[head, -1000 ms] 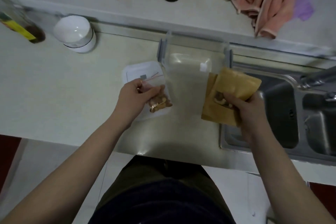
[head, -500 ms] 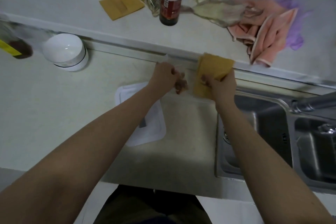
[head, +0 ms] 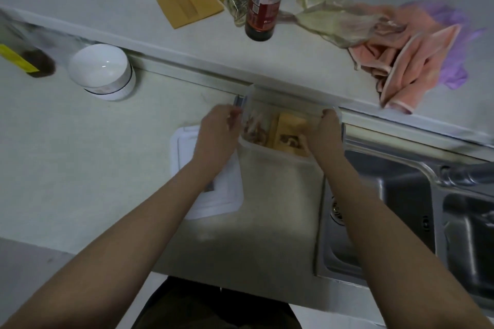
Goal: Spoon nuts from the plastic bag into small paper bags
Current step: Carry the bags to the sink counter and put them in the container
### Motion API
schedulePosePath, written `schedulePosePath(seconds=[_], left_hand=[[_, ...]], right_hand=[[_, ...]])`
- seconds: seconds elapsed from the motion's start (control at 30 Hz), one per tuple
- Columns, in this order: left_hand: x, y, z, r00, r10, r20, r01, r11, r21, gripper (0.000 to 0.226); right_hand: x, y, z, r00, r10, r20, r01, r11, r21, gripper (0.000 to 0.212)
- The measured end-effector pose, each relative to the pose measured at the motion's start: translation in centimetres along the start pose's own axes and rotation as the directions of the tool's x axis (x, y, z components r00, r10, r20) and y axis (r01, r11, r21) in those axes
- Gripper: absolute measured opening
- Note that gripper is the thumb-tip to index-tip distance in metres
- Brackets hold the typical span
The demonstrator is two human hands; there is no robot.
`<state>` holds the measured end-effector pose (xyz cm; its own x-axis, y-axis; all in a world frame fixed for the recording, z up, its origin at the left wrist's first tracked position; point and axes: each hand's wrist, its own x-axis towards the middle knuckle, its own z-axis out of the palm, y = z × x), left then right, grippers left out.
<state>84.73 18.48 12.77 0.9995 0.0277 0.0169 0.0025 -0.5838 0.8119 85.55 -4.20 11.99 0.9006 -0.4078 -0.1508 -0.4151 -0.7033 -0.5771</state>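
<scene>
On the bench (head: 80,168), your left hand (head: 217,132) grips the clear container's (head: 280,168) left side while your right hand (head: 324,131) grips its right rim; a paper bag (head: 287,132) lies inside.

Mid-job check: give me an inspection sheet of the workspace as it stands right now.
Surface: pale counter, with a raised ledge behind it.
Job's things: clear container holds a brown paper bag beside a plastic bag of nuts; white lid lies flat to its left.
Clutter: white bowl, dark bottle, second brown bag, pink cloth.
Hands: left hand and right hand at the container's two sides; the fingers' grip cannot be made out.
Cables: nothing seen.
Surroundings: steel sink on the right.
</scene>
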Motion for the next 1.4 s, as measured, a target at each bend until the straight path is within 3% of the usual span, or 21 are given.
schedulePosePath(seconds=[0.07, 0.13, 0.2, 0.23, 0.3, 0.37, 0.43, 0.6, 0.7, 0.8, 0.9, 1.0, 1.13, 1.2, 1.3, 1.4], left_hand=[[-2.5, -2.6, -2.2, 0.989, -0.102, -0.109, 0.1, 0.995, -0.024, 0.023], [-5.2, -5.7, -3.7, 0.956, -0.264, -0.124, 0.269, 0.963, 0.02, 0.025], [-7.6, -8.4, -4.5, 0.91, -0.406, -0.077, 0.412, 0.907, 0.088, 0.032], [-8.6, -9.4, -4.6, 0.886, -0.462, -0.048, 0.464, 0.878, 0.118, 0.035], [-10.2, -11.0, -4.7, 0.843, -0.538, -0.006, 0.531, 0.831, 0.165, 0.04], [-11.0, -11.7, -4.4, 0.822, -0.57, 0.02, 0.556, 0.809, 0.192, 0.038], [-11.3, -12.0, -4.1, 0.8, -0.599, 0.023, 0.586, 0.789, 0.186, 0.03], [-11.1, -12.5, -3.6, 0.72, -0.693, 0.029, 0.685, 0.717, 0.126, 0.038], [-10.6, -12.6, -3.8, 0.686, -0.727, 0.032, 0.721, 0.685, 0.107, 0.036], [-11.0, -12.8, -4.4, 0.7, -0.71, 0.075, 0.701, 0.704, 0.117, 0.031], [-11.8, -12.8, -5.5, 0.689, -0.713, 0.13, 0.71, 0.7, 0.078, 0.035], [-12.9, -12.4, -7.0, 0.639, -0.756, 0.142, 0.765, 0.606, -0.22, 0.023], [-14.6, -10.4, -7.9, 0.602, -0.784, 0.152, 0.752, 0.492, -0.438, 0.009], [-15.0, -8.6, -7.9, 0.622, -0.77, 0.144, 0.712, 0.48, -0.512, 0.015], [-14.7, -5.2, -7.7, 0.719, -0.672, 0.178, 0.63, 0.522, -0.574, 0.028], [-12.9, -2.5, -7.5, 0.801, -0.544, 0.25, 0.575, 0.582, -0.575, 0.034]], right_hand=[[-2.1, -1.0, -0.2, 0.959, -0.24, -0.151, 0.228, 0.969, -0.089, 0.035], [-5.4, -2.1, 0.4, 0.859, -0.472, -0.197, 0.471, 0.88, -0.055, 0.021], [-9.0, -2.1, 2.2, 0.756, -0.646, -0.101, 0.645, 0.763, -0.051, 0.009], [-10.5, -1.7, 3.6, 0.746, -0.665, 0.016, 0.665, 0.744, -0.06, 0.009], [-12.5, -0.7, 6.4, 0.811, -0.501, 0.301, 0.538, 0.842, -0.047, 0.022], [-13.4, 0.0, 8.8, 0.843, -0.269, 0.465, 0.318, 0.948, -0.028, 0.036], [-13.8, -0.1, 10.4, 0.857, -0.13, 0.499, 0.16, 0.987, -0.016, 0.042], [-14.7, -1.0, 12.6, 0.902, 0.058, 0.428, -0.082, 0.996, 0.038, 0.043], [-14.6, -1.4, 12.6, 0.865, 0.186, 0.466, -0.289, 0.944, 0.16, 0.035], [-14.8, -1.6, 12.2, 0.812, 0.231, 0.535, -0.441, 0.844, 0.305, 0.031], [-15.0, -1.5, 11.3, 0.793, 0.202, 0.575, -0.473, 0.798, 0.372, 0.044], [-15.6, -1.0, 10.3, 0.786, 0.196, 0.587, -0.489, 0.778, 0.395, 0.049], [-18.0, -2.0, 9.7, 0.74, 0.127, 0.661, -0.562, 0.657, 0.502, 0.055], [-19.2, -3.2, 9.4, 0.789, 0.072, 0.61, -0.507, 0.638, 0.58, 0.052], [-19.6, -4.9, 7.0, 0.885, -0.026, 0.465, -0.404, 0.455, 0.794, 0.035], [-17.0, -4.7, 3.1, 0.97, -0.03, 0.242, -0.2, 0.474, 0.858, 0.039]])
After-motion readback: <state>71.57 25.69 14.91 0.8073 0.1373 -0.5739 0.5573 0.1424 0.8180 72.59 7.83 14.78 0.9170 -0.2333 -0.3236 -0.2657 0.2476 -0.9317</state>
